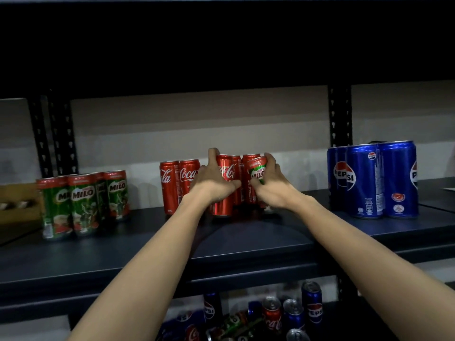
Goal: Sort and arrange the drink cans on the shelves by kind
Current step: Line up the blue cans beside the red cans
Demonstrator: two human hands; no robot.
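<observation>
On the dark shelf several red Coca-Cola cans stand in the middle. My left hand grips one red Coca-Cola can at the group's front. My right hand holds a green Milo can, tilted and lifted among the red cans. Several green Milo cans stand grouped at the left. Blue Pepsi cans stand grouped at the right.
Below, a lower shelf holds a jumble of mixed Pepsi, Coca-Cola and Milo cans, some lying down. Black slotted uprights rise at the back. A brown box sits at the far left. Another shelf board hangs dark overhead.
</observation>
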